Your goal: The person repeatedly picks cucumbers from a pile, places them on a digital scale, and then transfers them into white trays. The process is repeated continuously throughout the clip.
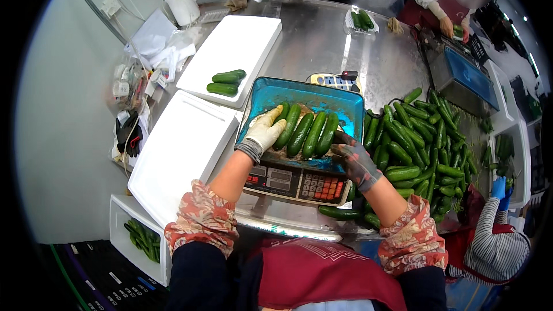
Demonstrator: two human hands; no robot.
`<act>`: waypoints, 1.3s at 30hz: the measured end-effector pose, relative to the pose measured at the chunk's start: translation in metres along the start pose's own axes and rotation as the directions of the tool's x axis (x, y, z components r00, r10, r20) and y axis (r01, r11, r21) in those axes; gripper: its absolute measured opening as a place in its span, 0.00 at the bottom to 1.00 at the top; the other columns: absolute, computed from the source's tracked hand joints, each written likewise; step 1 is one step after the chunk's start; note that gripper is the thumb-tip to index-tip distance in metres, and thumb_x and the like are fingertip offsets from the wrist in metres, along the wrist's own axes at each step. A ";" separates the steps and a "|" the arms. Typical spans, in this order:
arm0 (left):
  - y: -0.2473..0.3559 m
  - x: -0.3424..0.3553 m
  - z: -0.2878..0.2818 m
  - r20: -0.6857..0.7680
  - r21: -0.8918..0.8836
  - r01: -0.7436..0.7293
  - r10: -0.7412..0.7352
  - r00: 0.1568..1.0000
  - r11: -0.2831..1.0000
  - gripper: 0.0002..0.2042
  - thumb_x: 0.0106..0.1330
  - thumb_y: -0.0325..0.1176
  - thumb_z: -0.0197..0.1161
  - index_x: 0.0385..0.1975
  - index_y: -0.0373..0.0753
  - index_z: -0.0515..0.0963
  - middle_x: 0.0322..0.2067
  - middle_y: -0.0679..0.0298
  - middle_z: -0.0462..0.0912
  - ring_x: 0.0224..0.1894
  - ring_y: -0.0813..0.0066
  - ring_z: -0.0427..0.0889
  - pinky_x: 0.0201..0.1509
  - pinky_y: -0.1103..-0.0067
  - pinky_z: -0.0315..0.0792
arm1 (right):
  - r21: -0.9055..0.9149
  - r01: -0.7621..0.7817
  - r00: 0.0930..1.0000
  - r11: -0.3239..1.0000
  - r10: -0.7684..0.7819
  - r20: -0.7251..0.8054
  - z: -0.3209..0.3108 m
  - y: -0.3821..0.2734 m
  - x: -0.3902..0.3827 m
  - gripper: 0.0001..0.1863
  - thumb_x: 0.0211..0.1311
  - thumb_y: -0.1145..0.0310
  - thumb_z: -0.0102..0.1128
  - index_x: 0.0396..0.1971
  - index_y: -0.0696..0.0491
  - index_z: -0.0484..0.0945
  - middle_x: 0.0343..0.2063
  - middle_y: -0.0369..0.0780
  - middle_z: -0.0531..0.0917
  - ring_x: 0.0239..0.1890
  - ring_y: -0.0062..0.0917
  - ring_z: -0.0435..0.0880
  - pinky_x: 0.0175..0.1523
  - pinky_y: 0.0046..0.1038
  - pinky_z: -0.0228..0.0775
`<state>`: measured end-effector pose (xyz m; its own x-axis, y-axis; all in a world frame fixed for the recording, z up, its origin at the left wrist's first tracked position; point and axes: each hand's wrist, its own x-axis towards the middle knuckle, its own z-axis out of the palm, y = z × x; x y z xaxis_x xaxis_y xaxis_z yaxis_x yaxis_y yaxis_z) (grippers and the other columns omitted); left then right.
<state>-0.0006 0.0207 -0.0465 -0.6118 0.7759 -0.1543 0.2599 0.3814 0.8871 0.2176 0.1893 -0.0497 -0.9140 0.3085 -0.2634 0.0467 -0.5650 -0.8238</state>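
Note:
Several green cucumbers [314, 134] lie side by side in the blue tray [265, 89] of a weighing scale [279, 178]. My left hand [265, 129], in a whitish glove with yellowed fingertips, is closed round the leftmost cucumber [282, 112]. At the right end of the row, my right hand [355, 160] wears a dark grey glove with reddish patches. Its fingers are stretched toward the rightmost cucumber [327, 133], close to its lower end; whether they touch it I cannot tell. A pale, stained layer shows under the row.
A big heap of cucumbers [417, 150] covers the table right of the scale. White foam boxes [178, 155] stand at left, with two cucumbers [226, 82] on the farther one. A packed tray [362, 21] lies at the back. Co-workers [429, 0] stand far right and near right [496, 247].

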 end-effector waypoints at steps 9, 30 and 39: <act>0.005 -0.039 -0.060 -0.120 -0.342 -0.049 0.008 0.993 0.938 0.22 0.66 0.33 0.52 0.59 0.33 0.62 0.56 0.55 0.68 0.57 0.72 0.67 0.61 0.79 0.60 | 0.055 0.181 0.937 0.982 -0.155 -0.313 0.026 0.019 -0.093 0.29 0.59 0.64 0.56 0.57 0.61 0.60 0.52 0.48 0.71 0.49 0.34 0.76 0.48 0.32 0.73; -0.005 -0.057 -0.092 0.147 -0.504 0.157 -0.094 0.985 0.849 0.22 0.66 0.41 0.52 0.58 0.38 0.65 0.46 0.62 0.77 0.47 0.80 0.75 0.45 0.86 0.67 | -0.107 0.166 0.894 0.980 -0.195 -0.403 0.054 0.040 -0.094 0.21 0.58 0.66 0.57 0.49 0.60 0.68 0.41 0.43 0.78 0.39 0.28 0.79 0.43 0.28 0.75; 0.026 0.014 -0.040 0.371 -0.373 0.468 -0.333 0.867 0.801 0.21 0.64 0.39 0.56 0.54 0.36 0.66 0.37 0.63 0.77 0.33 0.78 0.77 0.35 0.82 0.74 | 0.043 -0.192 0.889 0.981 0.192 -0.417 0.001 -0.016 0.011 0.19 0.60 0.64 0.55 0.48 0.55 0.68 0.28 0.39 0.78 0.21 0.27 0.77 0.25 0.31 0.73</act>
<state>-0.0325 0.0219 -0.0079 -0.3398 0.7318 -0.5908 -0.3566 0.4810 0.8009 0.2062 0.2008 -0.0388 -0.6353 0.4846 -0.6013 0.2037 -0.6459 -0.7357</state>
